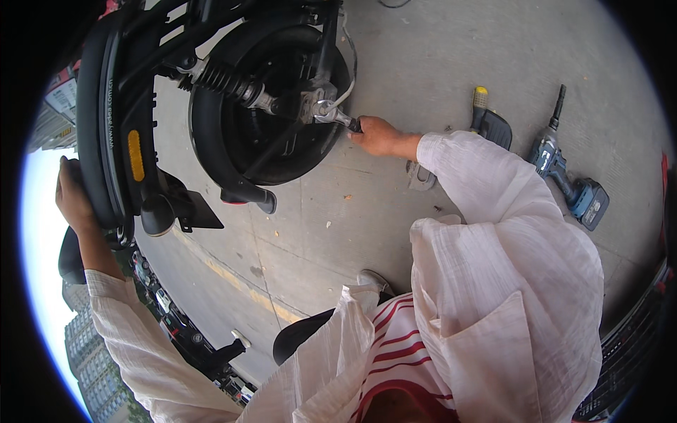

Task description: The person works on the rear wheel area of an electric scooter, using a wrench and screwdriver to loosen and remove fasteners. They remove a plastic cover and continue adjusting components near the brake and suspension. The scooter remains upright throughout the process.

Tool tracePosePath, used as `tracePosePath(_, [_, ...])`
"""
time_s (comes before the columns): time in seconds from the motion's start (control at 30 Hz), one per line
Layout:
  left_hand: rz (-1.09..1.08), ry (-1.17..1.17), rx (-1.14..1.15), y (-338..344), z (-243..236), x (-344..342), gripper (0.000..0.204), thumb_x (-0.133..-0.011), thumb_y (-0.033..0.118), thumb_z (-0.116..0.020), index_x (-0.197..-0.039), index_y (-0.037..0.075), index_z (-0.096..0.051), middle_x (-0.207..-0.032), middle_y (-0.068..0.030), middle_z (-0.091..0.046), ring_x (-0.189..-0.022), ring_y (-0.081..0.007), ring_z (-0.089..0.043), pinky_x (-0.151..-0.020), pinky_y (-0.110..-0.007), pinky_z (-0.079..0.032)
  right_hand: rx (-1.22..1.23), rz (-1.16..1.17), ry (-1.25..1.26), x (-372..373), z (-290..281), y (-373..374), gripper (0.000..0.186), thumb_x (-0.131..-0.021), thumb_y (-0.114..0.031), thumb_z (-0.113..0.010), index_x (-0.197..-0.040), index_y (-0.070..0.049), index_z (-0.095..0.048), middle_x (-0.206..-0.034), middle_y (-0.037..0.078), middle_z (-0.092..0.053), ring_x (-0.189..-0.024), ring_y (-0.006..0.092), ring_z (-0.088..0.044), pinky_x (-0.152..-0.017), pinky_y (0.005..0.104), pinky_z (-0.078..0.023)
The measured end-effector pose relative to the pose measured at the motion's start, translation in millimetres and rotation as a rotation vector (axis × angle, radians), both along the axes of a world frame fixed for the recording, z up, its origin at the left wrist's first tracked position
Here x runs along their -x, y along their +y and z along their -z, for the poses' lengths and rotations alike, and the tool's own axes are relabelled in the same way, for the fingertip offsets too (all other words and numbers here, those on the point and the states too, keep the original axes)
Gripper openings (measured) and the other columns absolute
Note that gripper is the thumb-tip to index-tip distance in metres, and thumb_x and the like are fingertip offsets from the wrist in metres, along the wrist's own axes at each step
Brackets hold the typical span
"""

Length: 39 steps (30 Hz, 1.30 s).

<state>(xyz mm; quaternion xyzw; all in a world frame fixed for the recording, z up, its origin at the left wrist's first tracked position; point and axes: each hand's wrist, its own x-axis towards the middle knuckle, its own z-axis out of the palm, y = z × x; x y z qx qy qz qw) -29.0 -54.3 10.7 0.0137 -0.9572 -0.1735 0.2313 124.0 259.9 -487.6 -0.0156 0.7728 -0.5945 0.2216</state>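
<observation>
An electric scooter's black rear wheel (271, 106) fills the upper left, with a coil-spring shock absorber (229, 83) running to its hub. My right hand (377, 135) is closed around the dark handle of a wrench (340, 117). The wrench's shiny head sits at the wheel's axle, beside a pale cable (350, 81). At the far left my left hand (74, 201) grips the end of the black seat (106, 127); some of its fingers are hidden behind it.
On the concrete to the right lie a blue-grey cordless power tool (557, 158) with a long socket and a dark tool with a yellow-tipped handle (481, 106). A grey piece (421, 176) is partly behind my right sleeve. Parked cars (180, 328) line the lower left.
</observation>
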Motion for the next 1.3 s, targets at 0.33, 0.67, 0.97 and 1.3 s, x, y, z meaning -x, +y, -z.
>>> tracePosePath(0.33, [-0.029,0.017,0.010,3.8,-8.8,-11.8,0.038,-0.099,0.038,-0.058,-0.089,0.003,-0.070,-0.076,0.0001,-0.061,-0.071,-0.0094,-0.053,-0.069,-0.023,-0.042,-0.431,0.151,0.665,36.4,-10.9,49.9,0.019,-0.084,-0.018,-0.070,-0.098,-0.008,-0.063,-0.092,0.015,-0.067,-0.090,0.0355,-0.064,-0.085,0.0446,-0.044])
tracePosePath(0.67, [0.008,0.023,0.021,-0.5,-4.0,-6.3,0.039,-0.099,0.039,-0.059,-0.091,0.003,-0.071,-0.078,-0.0004,-0.061,-0.072,-0.0093,-0.053,-0.070,-0.023,-0.042,0.157,0.016,-0.189,-36.1,11.4,3.8,0.032,-0.097,-0.036,-0.061,-0.091,-0.005,-0.055,-0.075,0.009,-0.058,-0.070,0.0248,-0.057,-0.068,0.0416,-0.047])
tracePosePath(0.97, [-0.021,0.034,0.034,0.8,-4.0,-4.7,0.039,-0.098,0.040,-0.059,-0.090,0.004,-0.071,-0.077,0.0004,-0.061,-0.072,-0.0090,-0.053,-0.069,-0.023,-0.042,1.085,0.056,-0.825,-55.1,-74.7,-43.5,0.041,-0.102,-0.045,-0.052,-0.081,-0.010,-0.048,-0.068,0.002,-0.050,-0.061,0.0149,-0.049,-0.066,0.0377,-0.052])
tracePosePath(1.3, [-0.037,0.031,0.015,-1.3,-8.1,-9.1,0.039,-0.099,0.038,-0.058,-0.089,0.003,-0.071,-0.075,0.0007,-0.060,-0.070,-0.0086,-0.052,-0.068,-0.023,-0.042,1.261,0.069,-0.963,-38.3,-123.1,-55.8,0.045,-0.100,-0.052,-0.052,-0.088,-0.008,-0.050,-0.076,0.007,-0.058,-0.065,0.0195,-0.059,-0.072,0.0420,-0.057])
